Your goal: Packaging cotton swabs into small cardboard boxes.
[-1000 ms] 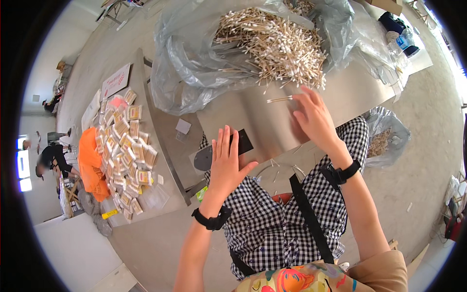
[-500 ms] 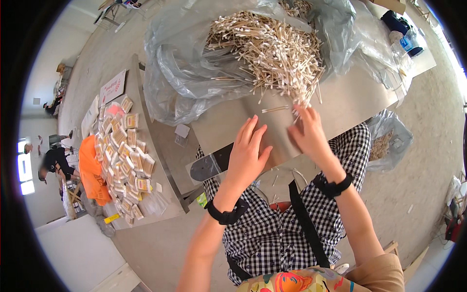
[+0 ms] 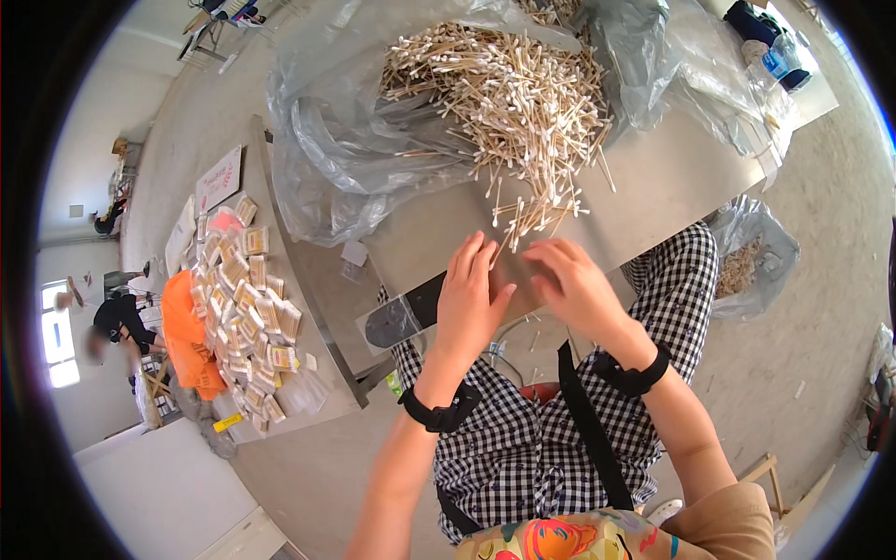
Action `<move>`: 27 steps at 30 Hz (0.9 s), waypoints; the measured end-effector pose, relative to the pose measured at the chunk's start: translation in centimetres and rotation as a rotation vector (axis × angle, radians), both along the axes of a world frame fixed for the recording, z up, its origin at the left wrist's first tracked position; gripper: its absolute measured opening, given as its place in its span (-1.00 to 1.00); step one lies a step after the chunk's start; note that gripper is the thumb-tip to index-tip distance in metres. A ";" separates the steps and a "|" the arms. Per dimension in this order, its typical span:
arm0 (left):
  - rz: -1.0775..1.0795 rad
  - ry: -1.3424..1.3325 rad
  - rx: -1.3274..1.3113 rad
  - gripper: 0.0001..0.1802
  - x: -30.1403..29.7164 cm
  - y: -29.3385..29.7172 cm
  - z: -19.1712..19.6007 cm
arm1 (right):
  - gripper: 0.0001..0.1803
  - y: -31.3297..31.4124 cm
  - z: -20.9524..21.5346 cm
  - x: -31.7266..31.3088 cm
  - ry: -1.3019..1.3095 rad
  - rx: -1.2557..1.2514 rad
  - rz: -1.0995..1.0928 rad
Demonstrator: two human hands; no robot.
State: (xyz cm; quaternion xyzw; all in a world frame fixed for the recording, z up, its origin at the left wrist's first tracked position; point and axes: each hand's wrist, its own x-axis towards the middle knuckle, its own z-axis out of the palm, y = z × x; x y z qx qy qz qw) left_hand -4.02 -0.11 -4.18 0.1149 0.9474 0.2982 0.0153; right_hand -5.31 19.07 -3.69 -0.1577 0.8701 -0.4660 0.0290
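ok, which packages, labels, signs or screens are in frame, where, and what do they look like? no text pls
Small packets: heaped on the side table to the person's left; flat rectangles, tan and white.
Sign card: lying flat at that table's far end; white rectangle with red print.
Plastic bags: open on the steel table beyond both hands; clear grey film, holding loose cotton swabs.
Bottle: far right of the table; clear with a blue label.
No screens visible.
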 end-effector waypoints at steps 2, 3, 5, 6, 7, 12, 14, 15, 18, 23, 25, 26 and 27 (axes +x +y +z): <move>0.023 -0.015 -0.001 -0.31 0.0 0.0 0.2 | -0.71 1.0 0.4 -1.3 0.015 -0.026 -0.033; 0.037 -0.021 0.002 -0.30 -0.2 0.1 0.4 | -0.76 1.6 0.7 -2.1 -0.008 -0.009 -0.070; 0.051 -0.029 0.002 -0.29 -0.4 0.3 0.7 | -0.79 2.9 0.4 -3.5 -0.035 0.005 -0.108; 0.072 -0.029 0.011 -0.29 -0.6 0.5 0.9 | -0.82 3.7 0.0 -4.2 0.038 0.004 -0.180; 0.093 -0.030 0.021 -0.30 -0.8 0.7 1.1 | -0.85 4.5 -0.4 -4.8 0.109 0.004 -0.254; 0.077 -0.021 0.070 -0.32 -2.0 2.7 1.3 | -0.86 7.3 -2.3 -5.3 0.043 -0.037 -0.458; 0.076 0.003 0.077 -0.32 -2.6 3.4 1.0 | -0.84 7.3 -2.0 -5.3 0.023 -0.045 -0.422; 0.089 0.073 0.035 -0.30 -3.0 3.8 0.8 | -0.83 7.0 -2.2 -5.4 0.007 -0.080 -0.397; 0.111 0.130 -0.022 -0.25 -4.2 4.6 0.2 | -0.82 6.2 -2.1 -5.4 0.038 0.029 -0.278; 0.138 0.092 -0.014 -0.23 -4.4 4.5 -0.7 | -0.83 4.9 -3.3 -5.4 0.107 0.079 -0.199; 0.137 0.031 0.037 -0.25 -4.1 4.1 -0.6 | -0.88 4.6 -3.1 -5.3 0.143 0.067 -0.155; 0.138 0.030 0.033 -0.25 -3.9 3.9 -0.5 | -0.88 4.6 -3.1 -5.3 0.141 0.063 -0.154; 0.150 0.021 0.035 -0.25 -3.6 3.7 -0.4 | -0.87 4.6 -3.1 -5.2 0.150 0.075 -0.122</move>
